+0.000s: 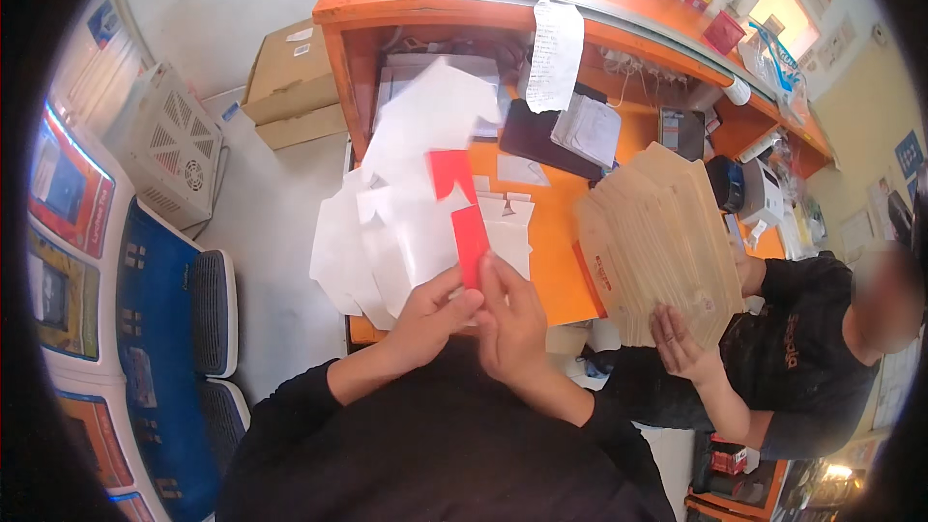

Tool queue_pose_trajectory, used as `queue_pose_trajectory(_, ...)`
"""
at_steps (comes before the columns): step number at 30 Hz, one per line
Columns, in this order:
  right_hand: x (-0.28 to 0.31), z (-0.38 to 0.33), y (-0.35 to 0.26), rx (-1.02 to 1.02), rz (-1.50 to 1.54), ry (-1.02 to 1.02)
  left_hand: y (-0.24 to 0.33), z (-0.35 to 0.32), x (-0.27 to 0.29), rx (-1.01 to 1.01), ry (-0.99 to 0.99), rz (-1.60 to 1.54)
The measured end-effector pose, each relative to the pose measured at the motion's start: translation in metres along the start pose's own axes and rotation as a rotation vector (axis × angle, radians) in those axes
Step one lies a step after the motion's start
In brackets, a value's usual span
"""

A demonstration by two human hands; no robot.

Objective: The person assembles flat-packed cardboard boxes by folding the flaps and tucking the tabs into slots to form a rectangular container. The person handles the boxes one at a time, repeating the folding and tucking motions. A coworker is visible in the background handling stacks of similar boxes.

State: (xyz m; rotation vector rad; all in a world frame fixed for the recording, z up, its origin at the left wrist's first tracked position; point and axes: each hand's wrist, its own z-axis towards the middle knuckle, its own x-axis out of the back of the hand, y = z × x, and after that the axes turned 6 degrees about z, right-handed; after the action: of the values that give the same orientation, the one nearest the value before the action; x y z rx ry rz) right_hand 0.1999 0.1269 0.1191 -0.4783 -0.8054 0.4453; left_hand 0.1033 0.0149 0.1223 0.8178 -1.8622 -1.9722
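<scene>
A narrow red strip, seemingly paper or card (471, 240), stands upright between my two hands above the white sheets. My right hand (512, 324) pinches its lower end, fingers on the right side. From the left, my left hand (432, 312) is closed on the same end, thumb beside the strip. Just beyond lies another red piece with a notched lower edge (450, 172); whether it joins the strip I cannot tell. Large white paper sheets (425, 126) are spread beneath it, some with cut or folded edges.
At right a co-worker (802, 348) holds a thick fan of tan envelopes (657, 246) over the orange desk (556, 280). A dark folder (541, 140) and notepad (587, 130) lie farther back. A handwritten paper (556, 53) hangs from the shelf. Blue seats (159, 329) stand left.
</scene>
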Motion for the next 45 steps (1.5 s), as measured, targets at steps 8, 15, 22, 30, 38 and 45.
queue_pose_trajectory(8, 0.006, -0.016, 0.059, -0.348, 0.036, 0.023, -0.001, -0.024, 0.032, 0.146, -0.438, 0.808)
queue_pose_trajectory(15, 0.021, -0.016, 0.043, -0.286, 0.346, -0.06, -0.014, -0.018, 0.033, 0.226, -0.475, 0.765)
queue_pose_trajectory(22, 0.023, -0.009, 0.025, -0.17, 0.231, -0.171, -0.021, -0.006, 0.03, 0.151, -0.537, 0.59)
queue_pose_trajectory(30, 0.023, -0.02, 0.037, -0.123, 0.306, -0.193, -0.024, -0.001, 0.027, 0.229, -0.661, 0.516)
queue_pose_trajectory(38, 0.021, -0.022, 0.03, -0.155, 0.23, -0.141, -0.009, -0.003, 0.018, 0.091, -0.478, 0.69)
queue_pose_trajectory(45, -0.011, -0.031, 0.036, -1.001, 0.938, 0.192, -0.008, 0.007, -0.005, 0.015, -0.476, 0.965)
